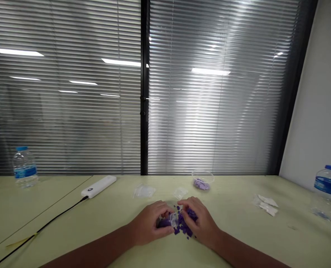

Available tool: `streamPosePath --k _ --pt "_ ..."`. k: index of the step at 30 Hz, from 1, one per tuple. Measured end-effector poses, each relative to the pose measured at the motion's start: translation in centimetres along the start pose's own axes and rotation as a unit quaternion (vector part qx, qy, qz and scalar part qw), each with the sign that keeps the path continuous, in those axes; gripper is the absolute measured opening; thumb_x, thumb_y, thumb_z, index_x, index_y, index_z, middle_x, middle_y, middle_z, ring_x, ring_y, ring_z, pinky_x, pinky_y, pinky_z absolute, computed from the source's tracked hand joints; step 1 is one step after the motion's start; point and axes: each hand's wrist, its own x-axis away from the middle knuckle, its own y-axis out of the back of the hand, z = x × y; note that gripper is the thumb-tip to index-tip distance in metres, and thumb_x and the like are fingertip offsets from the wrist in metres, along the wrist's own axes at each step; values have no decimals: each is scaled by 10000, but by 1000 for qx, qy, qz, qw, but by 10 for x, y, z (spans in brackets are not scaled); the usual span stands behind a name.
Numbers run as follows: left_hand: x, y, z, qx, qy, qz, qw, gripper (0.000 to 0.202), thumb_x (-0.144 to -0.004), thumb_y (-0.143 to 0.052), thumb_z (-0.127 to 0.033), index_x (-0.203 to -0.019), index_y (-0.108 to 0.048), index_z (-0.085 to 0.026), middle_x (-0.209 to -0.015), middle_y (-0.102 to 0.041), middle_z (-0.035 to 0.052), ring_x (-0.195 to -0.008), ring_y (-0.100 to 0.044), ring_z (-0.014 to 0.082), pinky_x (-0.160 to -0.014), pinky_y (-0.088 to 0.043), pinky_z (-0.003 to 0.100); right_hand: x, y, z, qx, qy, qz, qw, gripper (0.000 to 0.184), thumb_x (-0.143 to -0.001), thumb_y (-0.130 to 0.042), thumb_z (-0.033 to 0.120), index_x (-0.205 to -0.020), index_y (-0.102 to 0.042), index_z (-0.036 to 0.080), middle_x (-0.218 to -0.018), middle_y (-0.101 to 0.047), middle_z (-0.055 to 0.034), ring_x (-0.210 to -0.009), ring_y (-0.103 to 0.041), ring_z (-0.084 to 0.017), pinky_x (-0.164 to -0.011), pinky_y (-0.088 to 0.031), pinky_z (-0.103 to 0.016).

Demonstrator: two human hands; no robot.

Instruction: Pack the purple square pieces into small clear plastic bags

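Two grips | left hand [150, 225], right hand [202, 223] | fingers closed on part-hidden clear cup [173, 219] | purple pieces [184, 227] beneath

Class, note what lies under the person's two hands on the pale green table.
Dark purple flakes lie beneath the left hand and right hand, beside a small clear plastic container; the hands hide the rest.

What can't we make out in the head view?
Clear container: mostly hidden by the left hand and right hand; contents unclear.
Purple pieces: pile partly covered by both hands.
Lilac contents of the clear bowl: too small to identify.
Water bottle: cut off by the right edge.
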Motion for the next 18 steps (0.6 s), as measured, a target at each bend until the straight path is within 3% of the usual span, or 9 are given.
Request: streamPosePath --k 4,7,11,14,18 --pt "0 0 0 23 14 -2 1000 272 -895 -777 -419 -1087 -692 -247 -914 -639 8 -866 -599 213 -774 -446 286 -3 0 -3 -4 -43 15 999 128 -1001 -585 212 -1036 -702 248 -893 -692 -37 -882 -632 -229 -824 -491 -366" --pt "-2 -1 4 76 68 -19 995 282 -917 -738 -433 -1107 -701 -228 -943 -644 16 -854 -597 202 -765 -469 279 -4 -2 -3 16 -41 54 998 107 -969 -625 182 -922 -703 238 -886 -683 -30 -901 -621 -230 -844 -482 -370" --pt "-5 -2 15 174 160 -63 970 347 -964 -669 -507 -1100 -685 -188 -874 -610 3 -789 -578 179 -683 -453 254 -4 -4 -1 16 -48 86 995 103 -902 -710 148 -932 -732 245 -952 -684 -33 -962 -623 -235 -895 -482 -380" --pt "-7 -2 24 207 177 -98 957 413 -977 -639 -574 -1093 -684 -180 -871 -588 1 -816 -577 186 -708 -455 263 -4 -3 1 4 -44 98 994 163 -869 -722 118 -959 -739 253 -994 -691 -31 -992 -633 -232 -932 -482 -382" --pt "-8 -3 24 201 191 -91 957 422 -960 -669 -562 -1141 -685 -182 -905 -600 14 -839 -578 197 -716 -461 265 -4 -2 0 -15 -27 120 992 179 -843 -767 168 -994 -741 260 -1047 -693 -35 -1032 -639 -238 -957 -481 -387"
